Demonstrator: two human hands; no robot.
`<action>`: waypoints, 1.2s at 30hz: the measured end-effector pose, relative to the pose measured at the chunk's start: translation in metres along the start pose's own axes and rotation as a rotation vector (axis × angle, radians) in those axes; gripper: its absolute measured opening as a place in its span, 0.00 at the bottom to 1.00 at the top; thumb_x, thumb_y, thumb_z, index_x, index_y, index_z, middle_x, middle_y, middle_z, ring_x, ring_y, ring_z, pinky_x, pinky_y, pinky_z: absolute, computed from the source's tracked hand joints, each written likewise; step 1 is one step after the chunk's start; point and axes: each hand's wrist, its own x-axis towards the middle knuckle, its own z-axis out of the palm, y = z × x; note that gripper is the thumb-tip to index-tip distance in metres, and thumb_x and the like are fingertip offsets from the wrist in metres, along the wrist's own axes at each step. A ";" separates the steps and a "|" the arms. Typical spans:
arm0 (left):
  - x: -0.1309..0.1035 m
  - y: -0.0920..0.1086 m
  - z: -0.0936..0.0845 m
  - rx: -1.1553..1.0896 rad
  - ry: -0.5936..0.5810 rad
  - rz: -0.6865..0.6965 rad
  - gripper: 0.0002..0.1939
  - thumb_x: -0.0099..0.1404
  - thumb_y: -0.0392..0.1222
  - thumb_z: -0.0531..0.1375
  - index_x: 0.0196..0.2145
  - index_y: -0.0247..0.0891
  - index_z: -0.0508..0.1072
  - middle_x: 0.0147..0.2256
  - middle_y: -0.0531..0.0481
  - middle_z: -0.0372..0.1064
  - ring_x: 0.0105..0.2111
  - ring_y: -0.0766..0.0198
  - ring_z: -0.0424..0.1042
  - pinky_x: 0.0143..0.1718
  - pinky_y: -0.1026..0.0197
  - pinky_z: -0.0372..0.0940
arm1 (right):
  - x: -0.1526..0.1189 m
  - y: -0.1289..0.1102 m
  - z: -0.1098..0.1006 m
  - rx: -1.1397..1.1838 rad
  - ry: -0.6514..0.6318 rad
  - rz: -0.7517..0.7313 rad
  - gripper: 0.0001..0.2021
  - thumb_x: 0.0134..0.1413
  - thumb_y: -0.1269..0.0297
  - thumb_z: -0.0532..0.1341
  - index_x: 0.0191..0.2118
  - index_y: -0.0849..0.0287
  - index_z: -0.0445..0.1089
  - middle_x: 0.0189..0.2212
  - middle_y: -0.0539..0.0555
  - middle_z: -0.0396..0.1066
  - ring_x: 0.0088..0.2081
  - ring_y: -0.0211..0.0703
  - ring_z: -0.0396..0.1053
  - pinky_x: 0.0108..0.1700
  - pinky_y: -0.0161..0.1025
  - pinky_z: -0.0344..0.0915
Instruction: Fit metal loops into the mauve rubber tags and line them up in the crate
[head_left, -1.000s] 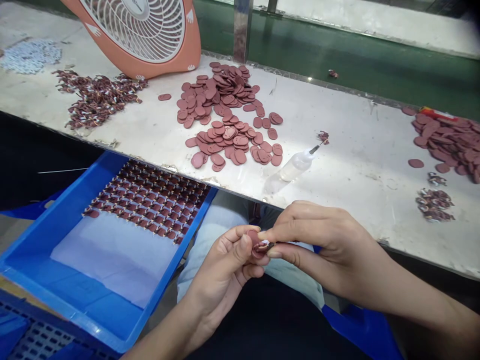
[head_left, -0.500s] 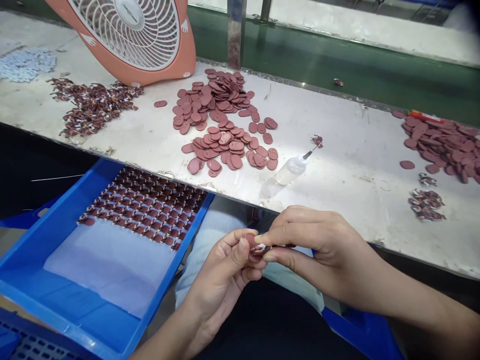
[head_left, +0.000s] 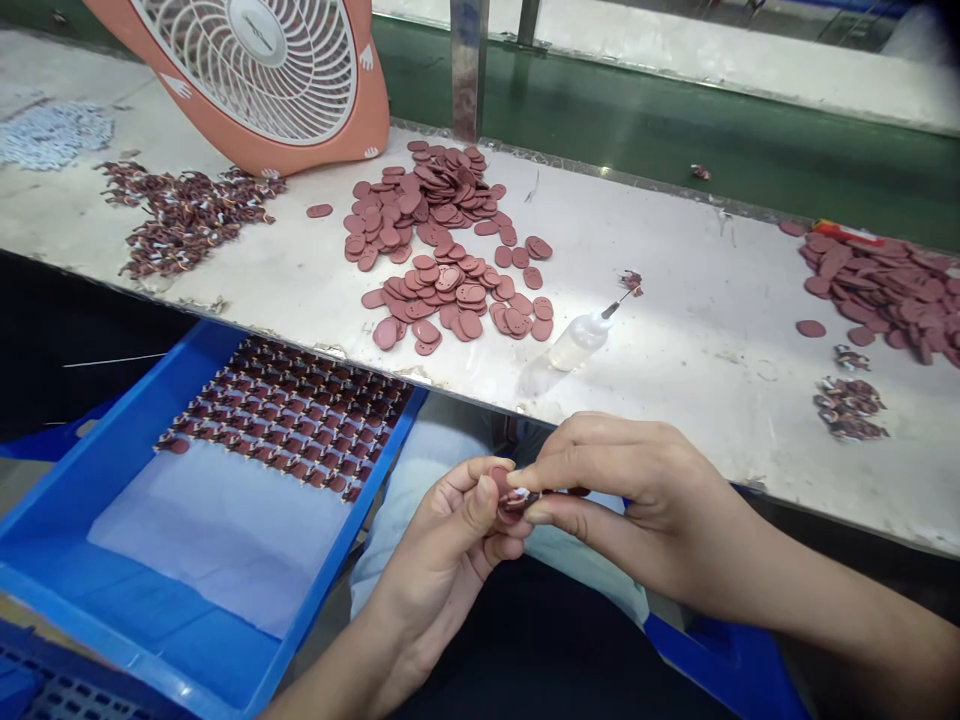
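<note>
Just past the bench edge, above my lap, my two hands meet. My left hand (head_left: 442,545) is closed, pinching a reddish-brown oval disc (head_left: 500,479) between thumb and fingers. Against that disc, the thumb and fingertips of my right hand (head_left: 645,490) pinch a small brown-and-white piece (head_left: 519,497), partly hidden by the fingers. On the bench beyond stands a clear squeeze bottle (head_left: 577,342) with a needle tip, leaning over. Another small brown piece (head_left: 631,281) lies by its tip.
Piles of oval discs (head_left: 442,275) and brown pieces (head_left: 195,215) lie on the bench (head_left: 675,370). A coral fan (head_left: 300,158) stands behind. More discs (head_left: 885,290) lie right. A blue tray (head_left: 300,610) at lower left holds rows of assembled pieces (head_left: 292,410). Behind runs a green belt (head_left: 600,110).
Both hands keep the same grip in almost the same place. On the green belt, the small brown piece has shifted to the right. The view has moved very slightly.
</note>
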 end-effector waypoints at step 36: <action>-0.004 0.002 -0.011 -0.010 0.024 0.012 0.14 0.52 0.43 0.74 0.33 0.37 0.78 0.24 0.56 0.73 0.24 0.72 0.74 0.26 0.72 0.72 | 0.007 0.002 0.009 0.036 -0.020 0.037 0.06 0.63 0.70 0.62 0.44 0.58 0.76 0.33 0.52 0.74 0.35 0.37 0.71 0.36 0.34 0.67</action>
